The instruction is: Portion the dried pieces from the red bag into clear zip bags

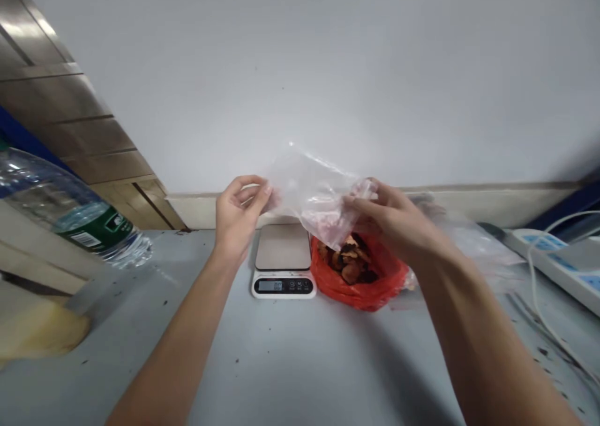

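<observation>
A clear plastic bag [314, 192] is stretched between my two hands, above the table. My left hand [241, 207] pinches its left edge between thumb and fingers. At the other side my right hand [384, 210] grips the bunched right part of the bag. Below the bag stands a small white digital scale [284, 251] with a lit display. Touching or nearly touching the scale's right side is a red plastic bag [360, 298], its mouth open. Brown dried pieces, perhaps mushrooms [351, 270], lie inside it, partly hidden by the clear bag and my right hand.
On the left lies a tilted water bottle [89, 220] with a green label, above a pale yellowish object [42, 332]. More clear plastic bags [482, 245] lie to the right, beside a white power strip [557, 263] with cables. A wall [328, 70] rises behind the grey table [262, 370].
</observation>
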`<act>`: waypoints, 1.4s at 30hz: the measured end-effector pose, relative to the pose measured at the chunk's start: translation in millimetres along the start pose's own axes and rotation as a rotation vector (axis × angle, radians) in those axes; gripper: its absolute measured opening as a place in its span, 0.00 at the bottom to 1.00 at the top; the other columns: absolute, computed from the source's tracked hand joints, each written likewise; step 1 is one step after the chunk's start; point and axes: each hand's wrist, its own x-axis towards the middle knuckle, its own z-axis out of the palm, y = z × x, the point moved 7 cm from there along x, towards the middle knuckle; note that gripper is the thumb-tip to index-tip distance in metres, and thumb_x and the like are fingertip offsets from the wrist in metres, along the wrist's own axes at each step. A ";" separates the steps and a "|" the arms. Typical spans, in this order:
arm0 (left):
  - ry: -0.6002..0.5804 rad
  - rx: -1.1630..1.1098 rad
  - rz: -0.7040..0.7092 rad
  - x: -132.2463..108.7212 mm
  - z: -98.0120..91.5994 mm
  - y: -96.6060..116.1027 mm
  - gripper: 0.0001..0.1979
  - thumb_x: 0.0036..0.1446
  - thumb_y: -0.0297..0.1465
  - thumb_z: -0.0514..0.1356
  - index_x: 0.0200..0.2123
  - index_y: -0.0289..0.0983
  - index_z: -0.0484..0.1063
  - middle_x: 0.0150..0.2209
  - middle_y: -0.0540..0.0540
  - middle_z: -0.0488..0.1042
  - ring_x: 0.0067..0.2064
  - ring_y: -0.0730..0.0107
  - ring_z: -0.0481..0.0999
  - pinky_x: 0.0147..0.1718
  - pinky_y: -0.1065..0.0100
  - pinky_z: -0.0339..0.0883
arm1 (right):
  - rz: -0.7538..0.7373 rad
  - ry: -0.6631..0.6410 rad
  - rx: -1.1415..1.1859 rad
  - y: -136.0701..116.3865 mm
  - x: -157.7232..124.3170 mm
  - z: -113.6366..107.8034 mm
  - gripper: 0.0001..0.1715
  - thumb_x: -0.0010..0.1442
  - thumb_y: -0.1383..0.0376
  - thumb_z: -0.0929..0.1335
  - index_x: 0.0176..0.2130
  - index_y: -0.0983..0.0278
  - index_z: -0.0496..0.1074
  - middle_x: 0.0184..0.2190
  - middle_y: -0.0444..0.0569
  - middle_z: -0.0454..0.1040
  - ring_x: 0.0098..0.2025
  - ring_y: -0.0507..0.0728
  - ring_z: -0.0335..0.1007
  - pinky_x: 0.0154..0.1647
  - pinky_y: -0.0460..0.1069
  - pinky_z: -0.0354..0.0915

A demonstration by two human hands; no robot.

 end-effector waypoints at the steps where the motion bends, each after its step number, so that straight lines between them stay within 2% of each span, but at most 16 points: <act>1: 0.008 0.026 -0.032 -1.3 -9.9 -2.5 0.27 0.32 0.45 0.81 0.32 0.37 0.77 0.26 0.53 0.80 0.30 0.68 0.83 0.37 0.66 0.80 | 0.013 -0.027 0.028 4.4 0.8 10.6 0.23 0.47 0.52 0.78 0.37 0.59 0.71 0.31 0.45 0.78 0.33 0.57 0.76 0.35 0.51 0.72; 5: 0.006 0.108 -0.168 -8.3 -49.0 -10.1 0.31 0.26 0.47 0.81 0.31 0.36 0.78 0.25 0.50 0.80 0.28 0.67 0.81 0.34 0.67 0.78 | 0.036 -0.196 -0.063 15.5 4.7 47.8 0.36 0.45 0.55 0.80 0.51 0.62 0.72 0.32 0.45 0.79 0.31 0.57 0.76 0.32 0.51 0.71; 7: -0.017 0.123 -0.257 -12.0 -69.3 -16.6 0.30 0.24 0.48 0.81 0.29 0.35 0.79 0.24 0.49 0.81 0.28 0.68 0.80 0.33 0.68 0.77 | 0.024 -0.240 -0.072 15.4 8.3 58.3 0.35 0.44 0.56 0.80 0.49 0.63 0.74 0.30 0.46 0.80 0.33 0.59 0.78 0.33 0.52 0.72; 10: -0.015 0.220 -0.333 -16.0 -106.7 -27.3 0.29 0.30 0.54 0.77 0.26 0.35 0.78 0.23 0.47 0.79 0.25 0.69 0.77 0.28 0.69 0.74 | -0.039 -0.207 -0.144 10.0 15.2 69.0 0.25 0.45 0.54 0.80 0.40 0.63 0.77 0.29 0.47 0.80 0.35 0.61 0.79 0.35 0.52 0.73; 13: 0.112 0.425 -0.231 -16.7 -151.3 -27.6 0.28 0.38 0.56 0.72 0.25 0.36 0.77 0.23 0.46 0.78 0.24 0.69 0.76 0.27 0.68 0.73 | -0.257 -0.044 -0.302 -3.6 16.8 85.4 0.14 0.56 0.56 0.75 0.37 0.64 0.80 0.33 0.51 0.83 0.34 0.60 0.80 0.36 0.52 0.73; 15: 0.183 0.497 -0.175 -18.4 -174.2 -27.2 0.26 0.42 0.56 0.70 0.26 0.36 0.76 0.22 0.45 0.78 0.25 0.68 0.76 0.26 0.68 0.71 | -0.482 0.004 -0.429 -13.1 8.9 112.5 0.11 0.64 0.61 0.70 0.39 0.64 0.81 0.37 0.53 0.85 0.36 0.59 0.80 0.38 0.52 0.73; 18: 0.245 0.553 -0.104 -21.6 -194.1 -24.7 0.26 0.48 0.55 0.67 0.32 0.37 0.78 0.28 0.43 0.81 0.33 0.62 0.81 0.33 0.66 0.74 | -0.758 -0.193 -0.769 -8.4 -14.1 182.0 0.13 0.68 0.69 0.66 0.39 0.62 0.81 0.39 0.53 0.85 0.42 0.59 0.79 0.41 0.51 0.71; 20: 0.132 0.642 -0.049 -22.1 -190.9 -25.6 0.23 0.55 0.53 0.63 0.38 0.38 0.80 0.38 0.41 0.84 0.42 0.57 0.82 0.44 0.61 0.76 | -0.726 -0.376 -1.025 13.2 -27.4 223.8 0.14 0.68 0.73 0.66 0.38 0.63 0.81 0.37 0.53 0.85 0.46 0.61 0.78 0.42 0.51 0.71; 22: -0.143 0.779 0.016 -24.7 -174.1 -33.7 0.19 0.63 0.47 0.59 0.41 0.39 0.81 0.44 0.40 0.84 0.50 0.55 0.81 0.54 0.57 0.73 | -0.635 -0.541 -1.166 36.3 -40.9 251.6 0.10 0.67 0.72 0.68 0.40 0.66 0.81 0.39 0.56 0.85 0.50 0.63 0.77 0.46 0.53 0.72; 24: -0.437 0.917 0.071 -32.7 -156.1 -48.1 0.18 0.67 0.41 0.55 0.42 0.40 0.82 0.48 0.40 0.84 0.56 0.54 0.77 0.60 0.53 0.68 | -0.599 -0.593 -1.188 50.1 -52.3 264.2 0.10 0.68 0.68 0.69 0.44 0.68 0.81 0.42 0.58 0.84 0.51 0.64 0.78 0.48 0.55 0.74; 27: -0.658 1.103 0.087 -41.5 -143.3 -67.7 0.18 0.70 0.35 0.52 0.51 0.40 0.81 0.56 0.40 0.79 0.64 0.53 0.69 0.65 0.49 0.63 | -0.615 -0.608 -1.157 63.6 -62.7 264.6 0.22 0.68 0.61 0.70 0.55 0.71 0.77 0.55 0.65 0.79 0.59 0.68 0.74 0.57 0.61 0.73; 30: -0.728 1.308 0.095 -41.9 -136.3 -75.4 0.20 0.71 0.34 0.53 0.61 0.42 0.76 0.59 0.37 0.73 0.65 0.50 0.65 0.64 0.47 0.61 | -0.658 -0.618 -1.108 74.4 -69.4 254.4 0.33 0.69 0.55 0.69 0.63 0.75 0.71 0.63 0.72 0.71 0.66 0.74 0.66 0.63 0.68 0.68; 33: -0.767 1.480 0.117 -39.9 -128.5 -76.0 0.22 0.73 0.35 0.51 0.65 0.52 0.70 0.59 0.38 0.70 0.63 0.49 0.65 0.61 0.46 0.62 | -0.656 -0.619 -1.102 84.4 -75.7 243.6 0.37 0.70 0.52 0.66 0.65 0.76 0.68 0.65 0.77 0.66 0.69 0.77 0.63 0.62 0.70 0.67; 36: -0.810 1.612 0.143 -38.7 -119.9 -76.5 0.23 0.73 0.35 0.48 0.66 0.59 0.68 0.59 0.39 0.69 0.62 0.45 0.65 0.61 0.44 0.59 | -0.685 -0.616 -1.105 86.8 -84.4 238.3 0.37 0.71 0.52 0.65 0.66 0.77 0.68 0.64 0.78 0.66 0.69 0.77 0.63 0.63 0.69 0.68; 39: -0.851 1.681 0.175 -37.7 -110.9 -76.6 0.24 0.73 0.35 0.48 0.67 0.58 0.67 0.59 0.37 0.70 0.64 0.39 0.63 0.61 0.41 0.57 | -0.739 -0.622 -1.101 81.6 -91.0 236.8 0.36 0.70 0.54 0.67 0.64 0.79 0.69 0.62 0.78 0.69 0.67 0.75 0.66 0.64 0.67 0.67; 42: -0.895 1.704 0.197 -36.8 -105.6 -76.7 0.25 0.72 0.34 0.48 0.68 0.57 0.65 0.59 0.37 0.71 0.63 0.41 0.65 0.61 0.43 0.58 | -0.755 -0.672 -1.111 73.9 -92.2 234.0 0.32 0.68 0.58 0.70 0.60 0.79 0.72 0.60 0.75 0.74 0.64 0.73 0.71 0.63 0.63 0.69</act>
